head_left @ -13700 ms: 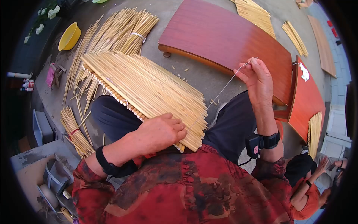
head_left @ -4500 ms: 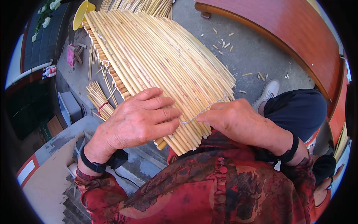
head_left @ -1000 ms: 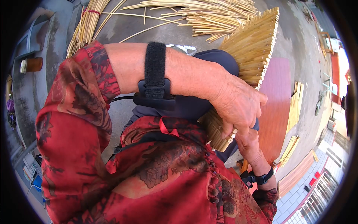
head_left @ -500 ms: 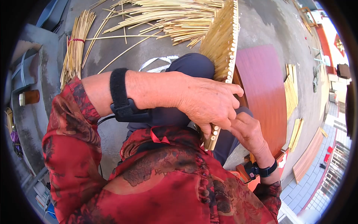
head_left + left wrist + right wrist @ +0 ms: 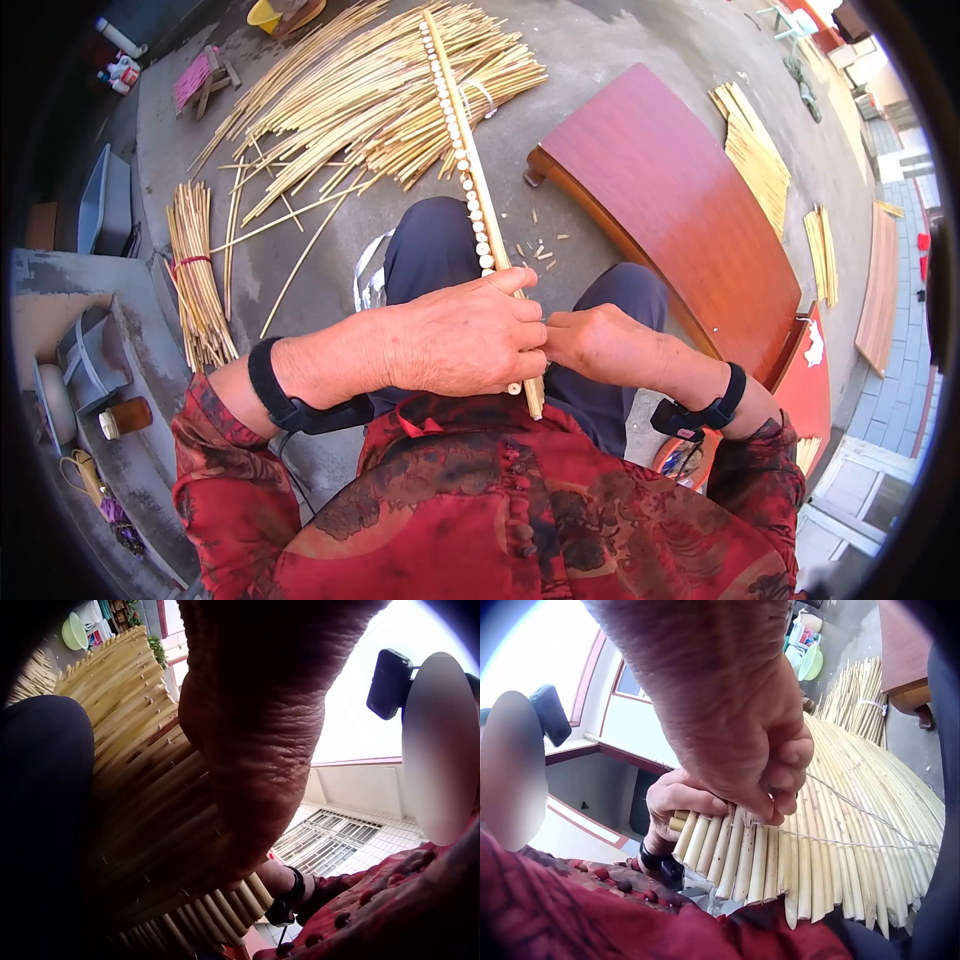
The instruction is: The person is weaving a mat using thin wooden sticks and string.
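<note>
A mat of pale stalks [image 5: 480, 190], tied side by side with thread, stands on edge between the knees. The head view shows it almost edge-on; its broad face fills much of the left wrist view. My left hand [image 5: 455, 335] grips the mat's near end, fingers over its edge. Close beside it, my right hand [image 5: 605, 345] has its fingers curled against the mat's other face. In the right wrist view those fingertips pinch a thin thread [image 5: 855, 802] at the stalks, while a second thread line [image 5: 832, 839] crosses them. The right fingertips are hidden in the head view.
A reddish-brown wooden table [image 5: 670, 190] stands ahead to the right. Loose stalks [image 5: 330, 110] lie in a heap ahead, with a red-tied bundle [image 5: 195, 270] at left. A lidded jar [image 5: 128, 417] and a grey bin [image 5: 105, 205] are also at left.
The head view has turned, bringing the mat and both hands toward the middle. The mat's broad face showed before; now it appears nearly edge-on. Both hands stay at its near end.
</note>
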`<state>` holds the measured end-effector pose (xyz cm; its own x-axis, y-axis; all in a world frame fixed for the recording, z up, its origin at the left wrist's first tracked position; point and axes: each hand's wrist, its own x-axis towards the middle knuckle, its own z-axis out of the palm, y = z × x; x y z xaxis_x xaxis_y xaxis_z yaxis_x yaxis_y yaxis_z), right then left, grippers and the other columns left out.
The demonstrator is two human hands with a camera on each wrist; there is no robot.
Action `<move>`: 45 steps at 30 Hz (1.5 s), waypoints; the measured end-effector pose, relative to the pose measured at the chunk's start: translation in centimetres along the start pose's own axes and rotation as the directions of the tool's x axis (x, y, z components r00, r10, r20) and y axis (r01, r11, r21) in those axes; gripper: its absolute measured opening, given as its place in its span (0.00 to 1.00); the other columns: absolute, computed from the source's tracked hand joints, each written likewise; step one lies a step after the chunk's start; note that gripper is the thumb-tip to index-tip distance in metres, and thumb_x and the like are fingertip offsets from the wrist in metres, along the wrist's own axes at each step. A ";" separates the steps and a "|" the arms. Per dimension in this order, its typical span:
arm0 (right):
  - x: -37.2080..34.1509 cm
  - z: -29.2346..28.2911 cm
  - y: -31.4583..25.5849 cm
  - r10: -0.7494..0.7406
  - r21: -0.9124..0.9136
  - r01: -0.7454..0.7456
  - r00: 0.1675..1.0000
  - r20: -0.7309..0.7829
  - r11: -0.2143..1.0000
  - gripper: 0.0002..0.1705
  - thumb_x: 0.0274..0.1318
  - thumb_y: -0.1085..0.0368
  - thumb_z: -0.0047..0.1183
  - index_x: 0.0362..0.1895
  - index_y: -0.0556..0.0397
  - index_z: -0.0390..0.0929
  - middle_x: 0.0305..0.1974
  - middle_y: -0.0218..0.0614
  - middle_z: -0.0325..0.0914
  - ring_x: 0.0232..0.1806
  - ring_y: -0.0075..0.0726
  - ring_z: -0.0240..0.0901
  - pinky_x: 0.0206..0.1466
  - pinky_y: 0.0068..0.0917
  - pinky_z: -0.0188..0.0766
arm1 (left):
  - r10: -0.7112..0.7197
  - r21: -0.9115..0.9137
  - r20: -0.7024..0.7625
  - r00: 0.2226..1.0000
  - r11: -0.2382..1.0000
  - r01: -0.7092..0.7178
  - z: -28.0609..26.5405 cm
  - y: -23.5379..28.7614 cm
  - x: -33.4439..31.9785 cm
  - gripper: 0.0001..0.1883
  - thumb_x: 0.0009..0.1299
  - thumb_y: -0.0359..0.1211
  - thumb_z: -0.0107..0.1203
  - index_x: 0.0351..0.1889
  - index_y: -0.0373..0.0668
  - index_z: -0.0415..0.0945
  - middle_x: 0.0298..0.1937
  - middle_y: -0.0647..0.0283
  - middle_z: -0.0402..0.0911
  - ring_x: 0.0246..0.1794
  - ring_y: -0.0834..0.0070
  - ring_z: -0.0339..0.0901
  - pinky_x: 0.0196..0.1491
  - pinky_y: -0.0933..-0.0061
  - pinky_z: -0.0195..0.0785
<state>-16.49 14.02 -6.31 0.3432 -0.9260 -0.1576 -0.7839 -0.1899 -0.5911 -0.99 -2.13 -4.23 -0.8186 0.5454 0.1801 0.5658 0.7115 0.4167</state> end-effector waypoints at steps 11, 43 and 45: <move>-2.1 0.1 1.4 -0.119 0.042 0.120 0.993 -0.011 0.992 0.06 0.44 0.71 0.49 0.29 0.53 0.67 0.24 0.37 0.69 0.27 0.45 0.73 0.27 0.36 0.70 | 0.013 -0.107 0.095 0.995 0.994 -0.003 -1.3 -0.1 0.3 0.18 0.48 0.38 0.63 0.36 0.44 0.73 0.35 0.69 0.73 0.41 0.72 0.71 0.62 0.56 0.54; -0.7 5.1 0.0 0.325 0.766 0.096 0.866 -0.379 0.636 0.07 0.56 0.65 0.48 0.38 0.52 0.74 0.28 0.46 0.75 0.32 0.54 0.74 0.36 0.40 0.70 | -0.315 0.148 0.305 0.899 0.948 0.282 -4.7 1.4 -1.0 0.14 0.55 0.31 0.56 0.40 0.45 0.77 0.48 0.65 0.78 0.52 0.70 0.74 0.55 0.63 0.60; -1.2 5.2 0.0 0.311 0.838 0.006 0.927 -0.208 0.545 0.11 0.56 0.67 0.47 0.43 0.55 0.74 0.31 0.49 0.76 0.35 0.58 0.73 0.40 0.41 0.70 | -0.356 0.177 0.354 0.865 0.933 0.312 -4.9 1.4 -0.1 0.14 0.56 0.30 0.54 0.42 0.45 0.77 0.51 0.64 0.77 0.52 0.68 0.74 0.55 0.62 0.60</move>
<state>-14.27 16.85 -10.22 -0.0331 -0.9858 -0.1649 0.0081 0.1647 -0.9863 -0.58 -3.41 0.69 -0.8742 0.3750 -0.3085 0.2902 0.9128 0.2873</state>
